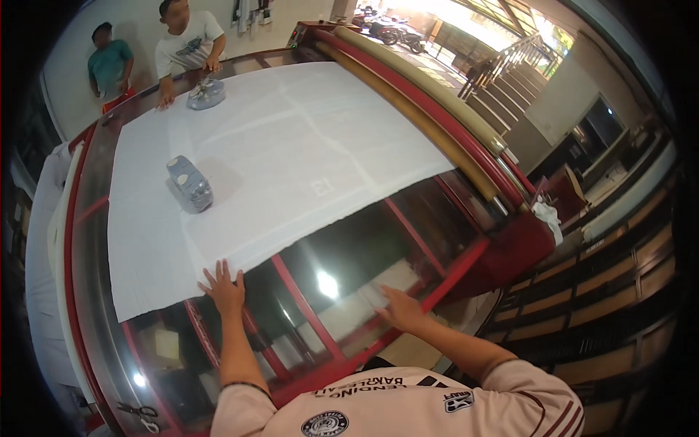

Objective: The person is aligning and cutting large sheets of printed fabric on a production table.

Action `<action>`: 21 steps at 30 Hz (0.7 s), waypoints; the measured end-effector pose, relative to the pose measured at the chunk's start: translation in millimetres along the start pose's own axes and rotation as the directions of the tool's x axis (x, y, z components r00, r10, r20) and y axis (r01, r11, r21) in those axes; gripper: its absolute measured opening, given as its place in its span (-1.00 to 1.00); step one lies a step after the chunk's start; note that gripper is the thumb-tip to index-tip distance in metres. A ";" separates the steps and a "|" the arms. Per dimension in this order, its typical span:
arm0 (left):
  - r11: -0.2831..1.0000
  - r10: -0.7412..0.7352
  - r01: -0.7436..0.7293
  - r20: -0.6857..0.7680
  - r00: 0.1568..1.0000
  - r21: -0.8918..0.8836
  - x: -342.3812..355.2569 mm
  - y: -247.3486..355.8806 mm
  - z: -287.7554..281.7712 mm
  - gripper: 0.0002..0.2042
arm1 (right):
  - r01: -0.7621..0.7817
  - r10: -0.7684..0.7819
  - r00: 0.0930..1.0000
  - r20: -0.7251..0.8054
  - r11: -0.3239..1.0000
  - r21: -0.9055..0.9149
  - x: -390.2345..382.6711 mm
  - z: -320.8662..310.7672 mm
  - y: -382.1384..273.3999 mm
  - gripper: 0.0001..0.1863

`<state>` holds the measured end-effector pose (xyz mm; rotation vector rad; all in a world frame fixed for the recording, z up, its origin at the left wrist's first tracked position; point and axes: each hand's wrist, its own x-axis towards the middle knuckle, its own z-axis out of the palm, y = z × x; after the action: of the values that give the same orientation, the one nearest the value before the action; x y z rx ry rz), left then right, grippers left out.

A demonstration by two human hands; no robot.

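A large white sheet lies over the glass top of a red-framed table. My left hand rests with spread fingers on the sheet's near edge. Over the bare glass, to the right of it, is my right hand, its index finger stretched out and nothing visible in it. A bluish clear plastic pack with round white spots lies on the sheet, beyond my left hand. Near the far edge sits a second clear pack, beside the hands of a person in a white shirt.
Long red and tan rollers run along the table's right side. Black scissors lie at the near left corner. Another person in a green shirt stands at the far left. A white cloth hangs by the roller end; stairs rise behind.
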<state>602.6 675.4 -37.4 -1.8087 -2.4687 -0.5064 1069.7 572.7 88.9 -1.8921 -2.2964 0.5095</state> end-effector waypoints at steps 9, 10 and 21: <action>0.985 0.025 -0.020 0.024 0.999 -0.171 -158.5 53.8 -26.3 -0.41 | -0.943 0.978 0.205 -0.026 0.205 0.262 -470.7 90.6 271.4 -0.23; 0.986 0.019 -0.001 0.105 0.994 -0.168 -190.8 63.5 -30.8 -0.40 | -0.952 0.995 0.086 0.053 0.066 0.298 -515.4 120.9 277.5 -0.24; 0.986 0.150 -0.102 0.446 0.883 -0.131 -296.8 70.2 -59.3 -0.24 | -0.870 0.586 0.423 0.691 0.476 0.128 -590.3 303.0 210.4 -0.40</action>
<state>753.7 404.0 -30.5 -2.3466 -2.6088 -0.2214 1297.0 -20.7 -195.1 -2.6248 -1.0344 1.7788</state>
